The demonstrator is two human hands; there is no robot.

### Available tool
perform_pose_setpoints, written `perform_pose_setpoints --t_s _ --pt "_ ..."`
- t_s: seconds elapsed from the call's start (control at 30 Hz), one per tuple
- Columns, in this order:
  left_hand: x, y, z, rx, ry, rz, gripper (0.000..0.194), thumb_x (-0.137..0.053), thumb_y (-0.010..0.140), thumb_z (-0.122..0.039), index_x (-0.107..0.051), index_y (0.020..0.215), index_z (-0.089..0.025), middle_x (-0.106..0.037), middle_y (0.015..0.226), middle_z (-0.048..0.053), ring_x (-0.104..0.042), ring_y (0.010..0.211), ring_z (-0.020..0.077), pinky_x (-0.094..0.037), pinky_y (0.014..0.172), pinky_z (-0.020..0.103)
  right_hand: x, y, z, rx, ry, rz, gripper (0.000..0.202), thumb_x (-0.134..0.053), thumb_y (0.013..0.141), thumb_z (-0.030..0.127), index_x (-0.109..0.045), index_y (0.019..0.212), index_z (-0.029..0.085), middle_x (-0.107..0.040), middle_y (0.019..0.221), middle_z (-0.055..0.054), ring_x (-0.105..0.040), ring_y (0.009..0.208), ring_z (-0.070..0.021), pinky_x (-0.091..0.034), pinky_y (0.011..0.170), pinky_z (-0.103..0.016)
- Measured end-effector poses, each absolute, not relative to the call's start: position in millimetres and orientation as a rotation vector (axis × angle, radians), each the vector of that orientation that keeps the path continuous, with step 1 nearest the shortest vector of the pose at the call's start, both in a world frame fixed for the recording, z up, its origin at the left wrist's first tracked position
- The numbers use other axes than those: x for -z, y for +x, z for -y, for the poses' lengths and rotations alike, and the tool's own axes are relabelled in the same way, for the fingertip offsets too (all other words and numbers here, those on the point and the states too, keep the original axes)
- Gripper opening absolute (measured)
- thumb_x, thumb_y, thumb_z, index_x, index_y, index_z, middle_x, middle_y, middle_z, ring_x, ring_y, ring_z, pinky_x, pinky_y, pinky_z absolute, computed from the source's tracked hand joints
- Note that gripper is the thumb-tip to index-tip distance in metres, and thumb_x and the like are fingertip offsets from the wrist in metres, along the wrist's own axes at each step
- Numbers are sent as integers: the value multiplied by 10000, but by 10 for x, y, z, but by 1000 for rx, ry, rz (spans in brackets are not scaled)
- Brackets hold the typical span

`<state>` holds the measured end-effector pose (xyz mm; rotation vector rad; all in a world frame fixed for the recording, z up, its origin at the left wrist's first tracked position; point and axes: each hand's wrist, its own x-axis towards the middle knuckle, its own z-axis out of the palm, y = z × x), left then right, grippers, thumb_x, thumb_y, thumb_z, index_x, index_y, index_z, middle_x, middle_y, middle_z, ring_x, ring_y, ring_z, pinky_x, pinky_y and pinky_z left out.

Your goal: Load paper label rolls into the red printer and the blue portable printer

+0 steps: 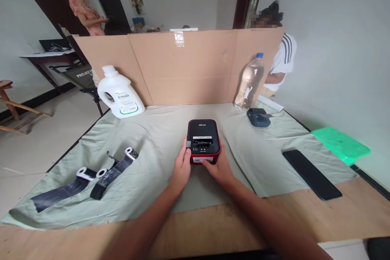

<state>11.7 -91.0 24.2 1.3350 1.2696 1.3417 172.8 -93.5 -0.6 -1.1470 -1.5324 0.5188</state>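
A small black label printer (203,132) with a red lower body sits on the grey-green cloth in front of me. My left hand (182,165) is closed against its left side, thumb near the front corner. My right hand (222,163) grips the right side, with the thumb across the white sticker on the front. The lid faces up and shows a slot with a dark strip in it. To the left lie several white-cored rolls of dark ribbon (114,174), partly unwound. The fingers behind the printer's sides are hidden.
A cardboard screen (189,69) stands at the back, a white detergent jug (122,93) and a clear bottle (250,81) before it. To the right are a small dark device (258,117), a black slab (312,174) and a green plastic item (341,144). Two people are beyond the screen.
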Motion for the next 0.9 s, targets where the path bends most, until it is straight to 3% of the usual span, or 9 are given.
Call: perform_pose_setpoints --t_s 0.43,0.9 --pt "-151 76 955 -1328 1355 -1294 520 -409 1040 -422 -444 1534 -264 -413 1608 10 -307 1530 212 -260 1282 398 102 1728 950 -540 -1168 1554 1060 -804 769 397 -166 1591 193 -344 1596 -204 -366 1478 -357 -309 1214 -591" --pt "-164 121 1050 -1379 1342 -1323 545 -361 1051 -382 -351 1582 -261 -324 1652 -12 -249 1551 186 -225 1294 370 128 1757 912 -550 -1110 1642 1093 -800 785 421 -118 1611 202 -296 1633 -186 -321 1508 -350 -279 1236 -577"
